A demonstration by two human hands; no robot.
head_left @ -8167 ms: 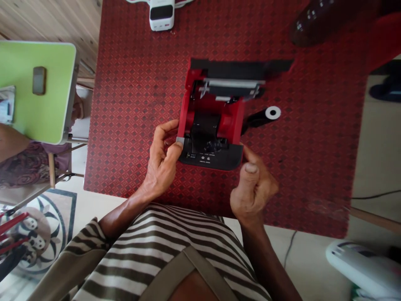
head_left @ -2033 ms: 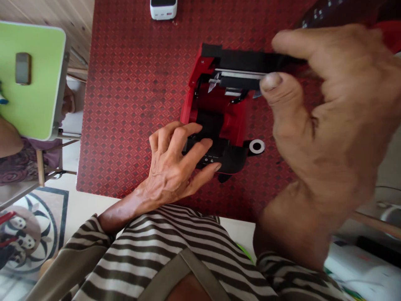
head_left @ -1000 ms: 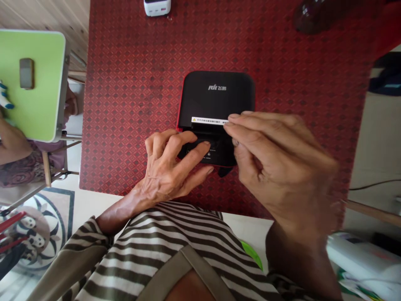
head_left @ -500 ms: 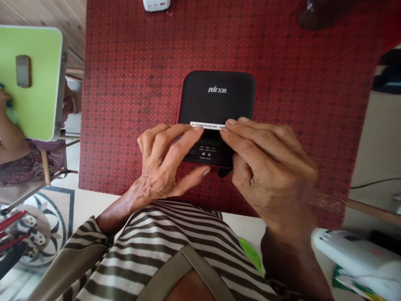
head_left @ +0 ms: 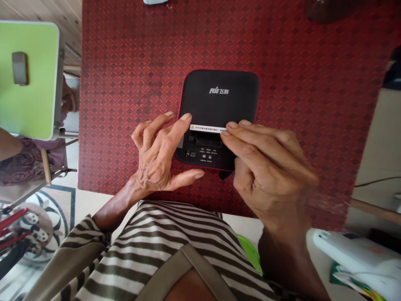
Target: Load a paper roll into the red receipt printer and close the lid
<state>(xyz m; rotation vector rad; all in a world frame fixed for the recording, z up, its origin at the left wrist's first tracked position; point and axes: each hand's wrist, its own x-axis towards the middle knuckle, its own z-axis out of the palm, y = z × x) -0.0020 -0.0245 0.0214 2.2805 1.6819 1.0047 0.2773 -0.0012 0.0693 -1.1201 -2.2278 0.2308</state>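
A black receipt printer with red sides lies on the table, its lid down. A white warning label runs along the lid's front edge, above a dark slot and a panel of small printed icons. My right hand rests on the printer's right front, fingers together with their tips on the lid edge by the label; its thumb is partly hidden. My left hand is spread at the printer's left side, index fingertip by the lid's left edge and thumb stretched over the tablecloth. It holds nothing.
The red patterned tablecloth covers the table. A dark object and a white device are cut off at the top. On the left, a green table carries a phone; another person's arm is beside it.
The printer's raised lid has come down under my right hand. My left hand has drawn back leftward off the front panel. The black piece with the white ring is no longer visible.
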